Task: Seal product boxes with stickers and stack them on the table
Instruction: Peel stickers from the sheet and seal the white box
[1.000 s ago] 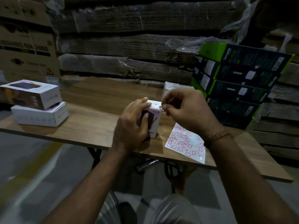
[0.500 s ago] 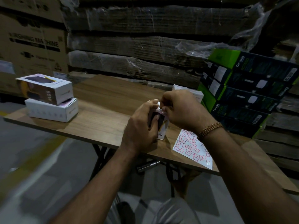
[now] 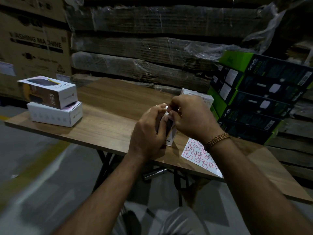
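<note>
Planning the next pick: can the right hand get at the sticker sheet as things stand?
Probably yes. The sticker sheet lies uncovered on the table just under the right hand, which first has to leave the box.

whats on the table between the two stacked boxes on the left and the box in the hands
Nothing: in the head view, bare wooden table runs from the stacked boxes to the held box.

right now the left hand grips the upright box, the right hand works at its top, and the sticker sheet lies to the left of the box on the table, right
Not quite. The head view shows the sticker sheet lying to the right of the upright box, under the right wrist, not to its left. The rest holds: the left hand grips the box, and the right hand works at its top, on the table.
</note>
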A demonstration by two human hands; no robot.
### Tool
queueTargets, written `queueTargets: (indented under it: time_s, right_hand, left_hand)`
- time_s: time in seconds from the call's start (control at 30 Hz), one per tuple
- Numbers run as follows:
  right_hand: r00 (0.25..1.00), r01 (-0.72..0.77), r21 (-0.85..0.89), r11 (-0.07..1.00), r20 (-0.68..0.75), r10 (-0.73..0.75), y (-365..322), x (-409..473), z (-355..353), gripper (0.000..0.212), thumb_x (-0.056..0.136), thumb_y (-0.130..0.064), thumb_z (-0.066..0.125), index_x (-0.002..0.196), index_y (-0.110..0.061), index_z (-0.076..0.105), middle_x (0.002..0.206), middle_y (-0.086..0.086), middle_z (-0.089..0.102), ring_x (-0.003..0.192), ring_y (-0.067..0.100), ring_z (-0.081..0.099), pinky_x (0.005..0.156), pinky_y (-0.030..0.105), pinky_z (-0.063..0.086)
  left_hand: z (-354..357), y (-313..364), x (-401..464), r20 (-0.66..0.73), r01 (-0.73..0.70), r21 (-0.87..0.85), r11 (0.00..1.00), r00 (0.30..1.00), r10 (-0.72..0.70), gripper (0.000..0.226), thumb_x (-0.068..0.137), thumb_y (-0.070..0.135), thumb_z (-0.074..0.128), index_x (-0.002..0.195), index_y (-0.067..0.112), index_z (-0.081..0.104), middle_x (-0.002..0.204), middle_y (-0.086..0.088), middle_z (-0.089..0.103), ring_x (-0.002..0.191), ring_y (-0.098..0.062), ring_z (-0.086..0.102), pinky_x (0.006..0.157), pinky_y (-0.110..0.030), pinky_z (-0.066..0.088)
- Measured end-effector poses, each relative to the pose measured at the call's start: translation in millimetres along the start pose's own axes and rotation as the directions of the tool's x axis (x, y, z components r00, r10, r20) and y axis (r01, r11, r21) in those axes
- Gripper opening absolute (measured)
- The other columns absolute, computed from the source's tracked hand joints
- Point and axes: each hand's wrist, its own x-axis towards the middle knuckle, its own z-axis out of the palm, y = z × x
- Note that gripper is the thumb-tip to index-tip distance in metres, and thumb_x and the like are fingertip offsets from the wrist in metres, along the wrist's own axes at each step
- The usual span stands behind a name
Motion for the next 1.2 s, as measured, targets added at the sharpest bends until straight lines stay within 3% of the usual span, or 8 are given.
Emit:
queueTargets:
  time_s: [0.33,0.67,0.8,0.9,1.03,1.2]
  right_hand:
    - [1.000,0.011,-0.010,1.000,-0.004,-0.011,0.7,0.5,3.5,0.013,0.098,-0.023,0.069,0.110,-0.021,0.069,0.106,-0.003,0.067,0.098,0.014,0.060,0.084,0.034,0.056]
    - [1.000,-0.001,0.006,1.000,0.007,0.001,1.5,1.4,5.0,0.014,0.096,-0.023,0.071,0.110,-0.024,0.068,0.107,-0.004,0.065,0.100,0.015,0.059,0.086,0.037,0.057]
    - [1.000,-0.021,0.027,0.999,0.018,0.020,3.7,2.9,7.2,0.016,0.095,-0.024,0.073,0.111,-0.023,0.068,0.107,-0.004,0.064,0.100,0.015,0.058,0.083,0.033,0.053]
    - [0.999,-0.049,0.068,0.996,0.001,0.049,6.3,4.4,8.0,0.014,0.094,-0.022,0.074,0.108,-0.020,0.073,0.105,-0.004,0.067,0.098,0.014,0.062,0.080,0.029,0.053]
    - [0.996,-0.091,0.132,0.987,0.002,0.091,9.8,5.8,11.8,0.016,0.093,-0.020,0.076,0.109,-0.019,0.076,0.104,-0.004,0.072,0.097,0.013,0.066,0.084,0.038,0.062]
    - [0.991,-0.105,0.204,0.973,-0.060,0.119,12.0,4.0,15.6,0.025,0.093,-0.017,0.076,0.114,-0.024,0.064,0.094,-0.008,0.066,0.086,0.009,0.064,0.074,0.032,0.059]
  left_hand:
    - [3.9,-5.2,1.2,-0.031,-0.019,0.021,1.000,0.999,0.020,0.031,0.108,0.024,0.064,0.136,0.011,0.063,0.124,-0.003,0.071,0.114,-0.016,0.069,0.089,-0.038,0.060]
    - [3.1,-5.5,2.3,-0.041,-0.034,0.018,0.999,0.999,0.035,0.032,0.106,0.023,0.064,0.135,0.010,0.065,0.124,-0.004,0.073,0.116,-0.015,0.069,0.092,-0.036,0.060]
    - [2.8,-7.3,3.0,-0.046,-0.038,-0.004,0.999,0.998,0.038,0.031,0.105,0.022,0.066,0.134,0.010,0.065,0.126,-0.003,0.073,0.119,-0.014,0.069,0.095,-0.038,0.061]
    - [2.1,-5.9,3.7,-0.066,-0.036,-0.021,0.999,0.997,0.034,0.028,0.103,0.018,0.070,0.130,0.010,0.068,0.130,-0.002,0.073,0.123,-0.011,0.068,0.099,-0.035,0.060]
    - [2.3,-3.4,4.6,-0.097,-0.048,-0.041,0.998,0.994,0.043,0.024,0.101,0.015,0.073,0.124,0.009,0.070,0.128,-0.001,0.074,0.123,-0.009,0.068,0.099,-0.030,0.060]
    - [3.1,-3.5,4.4,-0.110,-0.041,-0.059,0.997,0.993,0.034,0.024,0.101,0.017,0.074,0.123,0.009,0.070,0.128,0.000,0.074,0.121,-0.008,0.069,0.096,-0.032,0.061]
